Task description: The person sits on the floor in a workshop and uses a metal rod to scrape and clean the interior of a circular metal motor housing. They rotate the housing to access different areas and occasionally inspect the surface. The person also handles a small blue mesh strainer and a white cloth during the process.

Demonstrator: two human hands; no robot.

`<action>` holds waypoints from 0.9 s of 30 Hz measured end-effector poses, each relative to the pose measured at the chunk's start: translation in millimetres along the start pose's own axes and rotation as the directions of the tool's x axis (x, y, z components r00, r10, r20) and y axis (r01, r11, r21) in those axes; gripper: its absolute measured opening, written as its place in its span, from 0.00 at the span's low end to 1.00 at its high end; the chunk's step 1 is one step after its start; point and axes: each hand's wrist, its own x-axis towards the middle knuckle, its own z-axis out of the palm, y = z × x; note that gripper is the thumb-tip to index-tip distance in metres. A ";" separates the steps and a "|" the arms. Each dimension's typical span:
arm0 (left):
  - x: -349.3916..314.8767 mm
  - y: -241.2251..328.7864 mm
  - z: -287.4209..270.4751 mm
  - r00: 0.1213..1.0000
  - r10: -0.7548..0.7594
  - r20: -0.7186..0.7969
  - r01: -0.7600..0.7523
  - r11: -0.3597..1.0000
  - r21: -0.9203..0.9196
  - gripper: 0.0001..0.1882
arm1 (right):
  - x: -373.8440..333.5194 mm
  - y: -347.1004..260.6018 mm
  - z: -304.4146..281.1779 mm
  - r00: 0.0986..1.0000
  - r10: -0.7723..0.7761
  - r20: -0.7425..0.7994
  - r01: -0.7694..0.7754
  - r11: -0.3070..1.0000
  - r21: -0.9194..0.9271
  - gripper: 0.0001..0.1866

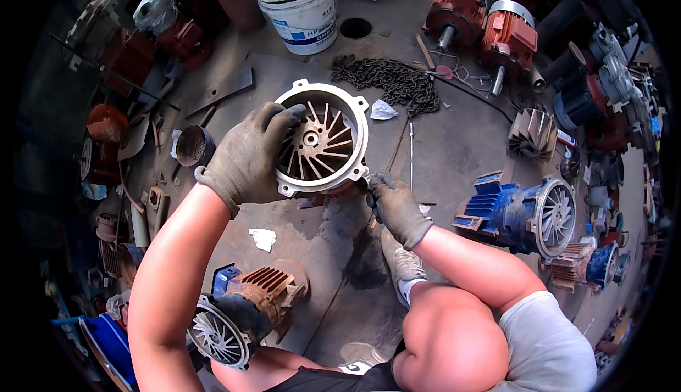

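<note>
In front of me, a round metal motor housing [362, 137] faces up with its bare flange and bolt lugs. Inside it sits a bladed rotor [328, 152] with a hub in the middle. My gloved left hand [257, 149] is closed on the left rim, fingers over the edge. My gloved right hand [399, 204] is closed close to the lower right lug. What its fingers hold is too dark and small to name. The housing's lower body is mostly hidden behind the flange.
A rusty motor [264, 289] lies by my left knee, a blue motor [500, 211] to the right. Beyond the housing are a chain pile [390, 80], a white bucket [301, 13], a floor hole [356, 28] and red motors [509, 34]. A thin metal rod [411, 154] lies nearby.
</note>
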 end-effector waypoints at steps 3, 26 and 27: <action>2.1 2.2 0.3 1.000 0.009 -0.013 -0.009 1.000 -0.020 0.57 | 14.0 -3.2 -22.9 0.994 -0.062 0.089 0.085 0.953 -0.290 0.24; 3.1 12.5 -7.1 0.986 -0.149 0.074 0.149 0.989 0.003 0.62 | 45.7 -45.9 -49.2 0.976 0.113 0.184 -0.037 0.927 -0.374 0.17; 2.4 13.3 -6.5 0.985 -0.157 0.072 0.155 0.988 0.026 0.61 | 23.3 -20.8 -22.9 0.987 0.152 0.045 -0.146 0.984 -0.106 0.13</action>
